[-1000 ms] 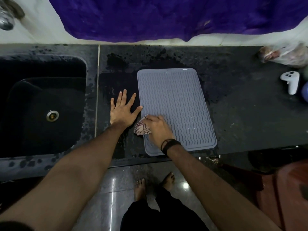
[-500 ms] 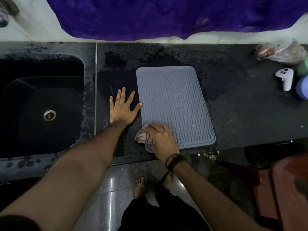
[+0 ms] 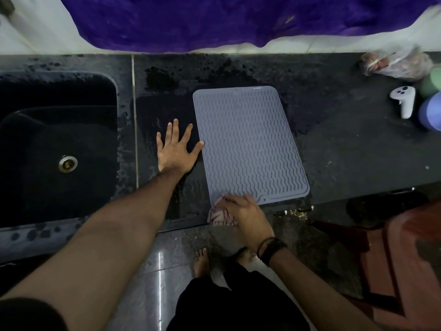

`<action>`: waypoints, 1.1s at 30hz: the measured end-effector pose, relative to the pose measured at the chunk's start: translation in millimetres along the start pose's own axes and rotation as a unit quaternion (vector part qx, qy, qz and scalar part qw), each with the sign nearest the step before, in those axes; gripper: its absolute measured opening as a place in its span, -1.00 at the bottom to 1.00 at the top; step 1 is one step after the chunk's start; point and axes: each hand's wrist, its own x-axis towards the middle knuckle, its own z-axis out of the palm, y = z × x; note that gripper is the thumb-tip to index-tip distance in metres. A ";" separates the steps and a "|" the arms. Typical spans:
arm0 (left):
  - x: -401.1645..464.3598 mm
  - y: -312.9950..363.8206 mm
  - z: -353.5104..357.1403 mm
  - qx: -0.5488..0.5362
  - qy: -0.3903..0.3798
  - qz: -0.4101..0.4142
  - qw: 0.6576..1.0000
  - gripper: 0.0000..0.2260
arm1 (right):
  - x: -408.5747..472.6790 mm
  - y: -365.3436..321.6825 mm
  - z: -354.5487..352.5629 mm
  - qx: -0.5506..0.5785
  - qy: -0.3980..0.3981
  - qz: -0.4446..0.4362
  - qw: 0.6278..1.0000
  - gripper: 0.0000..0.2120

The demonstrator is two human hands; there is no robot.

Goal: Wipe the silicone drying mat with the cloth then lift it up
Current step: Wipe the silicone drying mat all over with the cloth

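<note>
- I see the grey silicone drying mat point(image 3: 248, 144) lying flat on the wet black counter point(image 3: 346, 149), right of the sink point(image 3: 57, 149).
- My left hand point(image 3: 175, 149) rests flat, fingers spread, thumb tip touching the mat's left edge.
- My right hand point(image 3: 243, 212) grips the bunched cloth point(image 3: 218, 215) at the mat's near-left corner.

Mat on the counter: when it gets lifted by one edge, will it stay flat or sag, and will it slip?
The mat looks thin and lies fully flat, so it will probably droop when lifted. The counter around it looks wet, so it may cling first, then feel slippery. It seems light; the left hand merely rests beside it.
</note>
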 end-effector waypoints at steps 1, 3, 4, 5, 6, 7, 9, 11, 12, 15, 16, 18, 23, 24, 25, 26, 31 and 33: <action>-0.3 -0.6 0.5 0.001 0.001 0.002 1.000 -0.27 | 10.4 0.1 -3.9 0.001 0.017 0.011 1.000 -0.47; -0.8 -1.3 1.2 0.003 0.004 0.006 1.000 -0.27 | 37.5 1.5 -10.3 0.001 0.039 0.021 0.999 -0.44; -0.6 -1.0 1.3 0.004 0.006 0.006 1.000 -0.27 | 51.8 2.8 -11.6 -0.002 0.034 0.021 0.999 -0.42; -0.2 -0.4 1.2 0.005 0.007 0.004 1.000 -0.27 | 64.4 3.3 -11.8 -0.007 0.018 0.020 1.000 -0.42; 0.2 0.2 0.8 0.007 0.007 0.002 1.000 -0.28 | 73.5 3.6 -10.4 -0.017 -0.004 0.017 1.000 -0.42; 0.7 0.6 0.4 0.009 0.007 0.001 1.000 -0.28 | 78.0 3.0 -8.1 -0.031 -0.024 0.013 0.999 -0.43; 0.3 0.8 0.3 0.011 0.007 -0.003 1.000 -0.29 | 72.0 3.9 -1.6 -0.053 -0.039 0.003 0.998 -0.44; 0.0 0.8 1.2 0.009 0.008 -0.007 1.000 -0.29 | 51.4 7.1 4.2 -0.065 -0.038 -0.006 0.997 -0.44; 0.0 0.9 1.3 0.008 0.008 -0.009 1.000 -0.29 | 38.4 8.7 6.2 -0.074 -0.041 -0.014 0.996 -0.43; 0.4 1.9 1.1 0.007 0.008 -0.014 1.000 -0.29 | 7.9 15.0 5.7 -0.081 -0.058 -0.046 0.994 -0.43; 0.0 1.9 1.0 0.005 0.009 -0.014 1.000 -0.30 | 2.3 16.4 3.8 -0.077 -0.067 -0.052 0.993 -0.43; -0.1 2.1 0.7 0.005 0.012 -0.014 1.000 -0.30 | -2.4 17.4 -3.1 -0.064 -0.078 -0.056 0.993 -0.44; -0.6 2.4 1.3 0.011 0.010 -0.018 1.000 -0.29 | 34.0 9.0 -18.7 -0.020 -0.011 -0.043 0.999 -0.40; -1.0 2.9 1.3 0.011 0.010 -0.018 1.000 -0.29 | 48.2 6.7 -18.6 -0.021 -0.006 -0.043 0.999 -0.41; -1.0 3.2 1.0 0.013 0.012 -0.019 1.000 -0.29 | 61.5 4.3 -17.8 -0.027 -0.012 -0.042 0.999 -0.43; -0.9 3.5 0.6 0.015 0.012 -0.021 1.000 -0.29 | 71.7 2.1 -15.1 -0.034 -0.023 -0.040 0.998 -0.45; 0.3 4.6 0.5 0.021 0.002 -0.031 0.999 -0.29 | 53.6 8.4 3.5 -0.077 -0.068 -0.058 0.993 -0.46; 0.8 4.5 -0.6 0.020 0.002 -0.032 0.999 -0.29 | 32.4 14.7 3.7 -0.080 -0.075 -0.078 0.991 -0.46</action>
